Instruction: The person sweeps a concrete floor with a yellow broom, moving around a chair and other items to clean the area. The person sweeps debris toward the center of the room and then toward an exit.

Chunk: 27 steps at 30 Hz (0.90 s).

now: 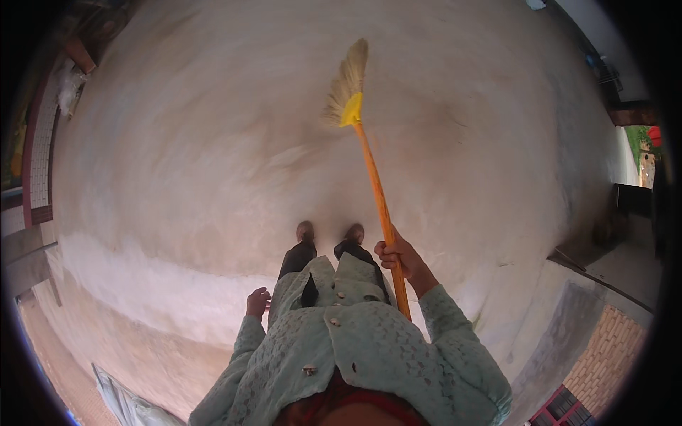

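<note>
A broom (367, 153) over the middle of a smooth grey-brown floor (213, 142), its handle (382, 207) gripped in the right hand (400, 258).
The left hand (258, 302) hangs by the green jacket (369, 334), fingers curled; whether closed, I cannot tell. Brickwork (609, 351) lies near the floor's lower right corner; clutter (69, 85) at its upper left edge is blurred. The jacket hides the handle's end.

No legible text or numbers visible
</note>
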Available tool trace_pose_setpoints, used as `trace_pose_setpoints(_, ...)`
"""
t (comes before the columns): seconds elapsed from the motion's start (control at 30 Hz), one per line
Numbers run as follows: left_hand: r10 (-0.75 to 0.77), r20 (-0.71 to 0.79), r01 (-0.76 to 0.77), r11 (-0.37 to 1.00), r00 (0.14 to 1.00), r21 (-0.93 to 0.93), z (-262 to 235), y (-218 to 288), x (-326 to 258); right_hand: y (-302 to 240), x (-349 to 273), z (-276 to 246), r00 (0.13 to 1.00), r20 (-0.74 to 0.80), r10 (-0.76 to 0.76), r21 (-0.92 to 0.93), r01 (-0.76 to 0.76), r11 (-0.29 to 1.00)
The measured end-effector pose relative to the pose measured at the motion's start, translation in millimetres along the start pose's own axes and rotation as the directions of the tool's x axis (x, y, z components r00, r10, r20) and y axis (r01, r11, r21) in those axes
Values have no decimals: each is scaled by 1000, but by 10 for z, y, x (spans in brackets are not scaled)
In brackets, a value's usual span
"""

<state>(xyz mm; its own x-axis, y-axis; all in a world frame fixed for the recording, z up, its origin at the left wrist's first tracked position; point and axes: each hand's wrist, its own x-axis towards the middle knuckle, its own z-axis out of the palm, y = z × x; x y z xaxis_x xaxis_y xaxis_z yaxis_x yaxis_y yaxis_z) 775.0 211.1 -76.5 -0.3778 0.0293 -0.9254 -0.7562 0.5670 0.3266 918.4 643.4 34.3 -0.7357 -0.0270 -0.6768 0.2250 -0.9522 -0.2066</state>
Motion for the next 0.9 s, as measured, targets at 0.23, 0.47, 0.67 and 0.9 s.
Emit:
trace_pose_setpoints(0.23,-33,-44,29,996,998,-90,-251,-236,-173,693,1253,108,904,317,285,-23,-294,956)
trace_pose_setpoints(0.47,-69,-136,59,995,988,-74,-464,-424,-314,1279,2201,-31,949,195,246,149,-277,949)
trace_pose_setpoints(0.67,-60,-103,55,997,993,-48,-403,-342,-284,129,1567,-1242,994,-18,108,470,-87,879)
trace_pose_setpoints(0.9,-1,-42,1,1000,999,-4,-172,17,-191,-694,666,-1562,875,-378,-302,271,417,868)
